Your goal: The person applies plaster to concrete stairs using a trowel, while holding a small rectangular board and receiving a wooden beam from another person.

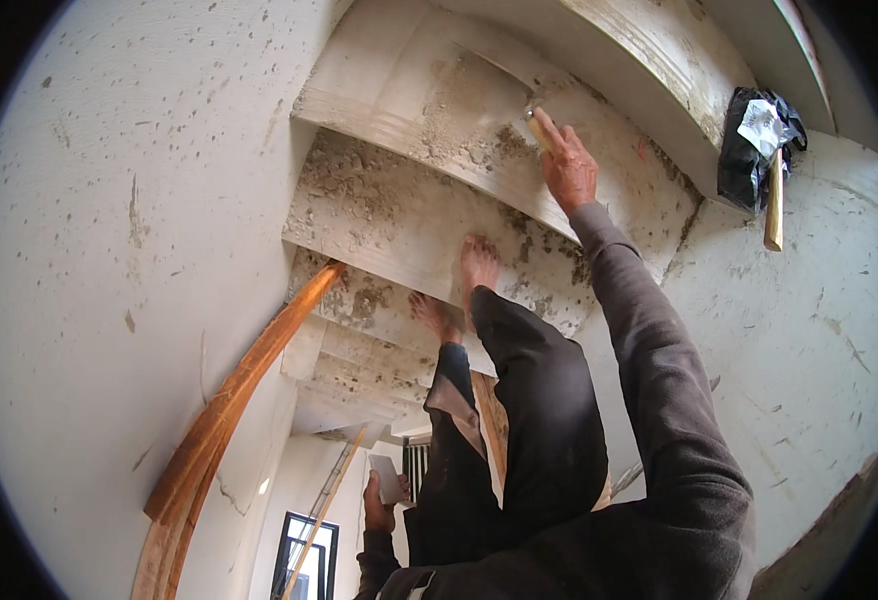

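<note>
Left wall: over on the left, a pale wall point(89, 250), speckled and scuffed all the way down.
Boards: long orange-brown boards point(249, 390) run along that wall, far end by a step edge, likely tucked aside to leave the middle of the stairs free.
Left hand: down on the near side, the left hand point(377, 510) has its grip closed around a flat grey plate point(387, 478), tipped upright by the thigh, perhaps just being carried out of the way.
Feet: bare, a left foot point(434, 318) and a right foot point(479, 265), one set farther ahead, probably for balance on the stairs.
Steps: crumbs and grit point(354, 190) across the treads, and here's the far step point(369, 90), dusty and patchy.
Right hand: arm stretched far, the right hand point(571, 175) grasps a pale-handled tool point(538, 130) low over that far step, forefinger laid along it, seemingly to steer; its working end is too blurred to make out.
Bag: far right, a crumpled black bag point(739, 160) by the right wall point(759, 320), a wooden handle point(774, 210) poking out towards the near side, perhaps left there within reach.
</note>
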The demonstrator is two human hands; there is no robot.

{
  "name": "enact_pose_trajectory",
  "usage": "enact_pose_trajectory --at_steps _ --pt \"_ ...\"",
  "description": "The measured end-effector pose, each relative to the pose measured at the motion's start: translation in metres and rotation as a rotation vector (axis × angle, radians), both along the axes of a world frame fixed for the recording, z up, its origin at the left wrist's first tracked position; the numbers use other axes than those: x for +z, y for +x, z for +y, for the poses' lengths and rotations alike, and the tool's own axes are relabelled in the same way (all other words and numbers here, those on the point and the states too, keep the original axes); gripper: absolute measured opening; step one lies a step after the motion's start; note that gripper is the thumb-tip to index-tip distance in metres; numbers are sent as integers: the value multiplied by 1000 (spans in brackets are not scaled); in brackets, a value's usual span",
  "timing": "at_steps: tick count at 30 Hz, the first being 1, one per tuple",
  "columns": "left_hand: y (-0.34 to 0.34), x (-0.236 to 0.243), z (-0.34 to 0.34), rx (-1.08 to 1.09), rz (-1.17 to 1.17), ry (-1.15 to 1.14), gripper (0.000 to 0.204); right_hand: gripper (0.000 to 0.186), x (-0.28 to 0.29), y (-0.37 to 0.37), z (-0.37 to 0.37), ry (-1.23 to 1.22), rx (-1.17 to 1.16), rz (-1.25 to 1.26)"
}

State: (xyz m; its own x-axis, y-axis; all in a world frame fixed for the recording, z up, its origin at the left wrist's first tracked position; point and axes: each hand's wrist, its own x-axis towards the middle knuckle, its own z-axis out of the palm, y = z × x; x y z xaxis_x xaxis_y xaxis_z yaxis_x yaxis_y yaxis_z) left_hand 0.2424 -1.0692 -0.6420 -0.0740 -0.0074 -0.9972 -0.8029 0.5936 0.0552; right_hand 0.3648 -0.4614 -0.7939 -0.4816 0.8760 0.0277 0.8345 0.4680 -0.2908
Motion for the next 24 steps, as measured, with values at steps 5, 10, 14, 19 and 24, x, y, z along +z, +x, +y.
enact_pose_trajectory --at_steps 5,10,14,19,24 --pt "1 -1 -2 3 12 -3 67 69 5 2 -55 -140 203 36" --pt "2 4 4 10 20 -3 67 69 25 11 -84 -248 240 41" --pt "2 4 1 -8 36 3 68 69 17 34 -55 -60 -92 40" --pt "5 2 -4 -24 32 11 68 68 4 57 -22 64 -236 -67" --pt "4 3 6 37 34 25 66 69 -3 62 -67 -71 -164 -42"
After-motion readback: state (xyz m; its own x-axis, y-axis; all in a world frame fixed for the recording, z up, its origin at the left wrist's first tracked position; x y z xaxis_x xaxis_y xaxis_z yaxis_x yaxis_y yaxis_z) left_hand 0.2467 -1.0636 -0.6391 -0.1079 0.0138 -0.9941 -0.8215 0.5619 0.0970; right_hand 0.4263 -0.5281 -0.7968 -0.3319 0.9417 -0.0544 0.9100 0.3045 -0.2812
